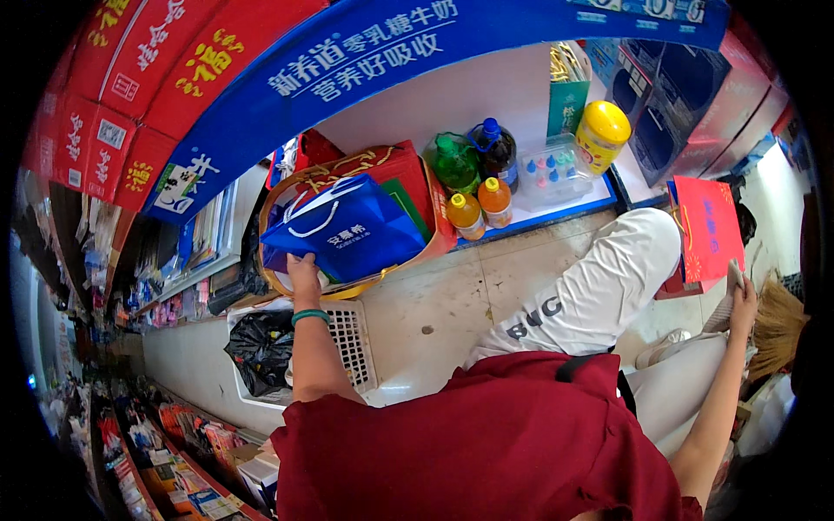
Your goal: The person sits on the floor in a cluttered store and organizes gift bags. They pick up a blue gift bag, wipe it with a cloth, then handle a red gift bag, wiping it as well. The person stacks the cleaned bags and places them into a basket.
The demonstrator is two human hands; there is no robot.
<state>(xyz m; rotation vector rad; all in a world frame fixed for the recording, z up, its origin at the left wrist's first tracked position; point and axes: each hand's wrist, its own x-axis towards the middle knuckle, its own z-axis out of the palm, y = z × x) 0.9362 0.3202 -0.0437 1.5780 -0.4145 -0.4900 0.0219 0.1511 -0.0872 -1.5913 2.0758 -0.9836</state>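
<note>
Blue bag, left of centre in the frame, inside a container, left hand at its lower corner, grip unclear; right hand, frame right, closed on a grey piece; likely risk: creasing, if that corner is tugged.

We see a blue bag lying tilted in a larger open container — our left grip touches the blue bag's lower edge. To the blue bag's right stand a green bottle and two small orange bottles; well to its right — our right grip, at the lower corner of a red bag. Nearer us than the blue bag sits a white basket.
</note>
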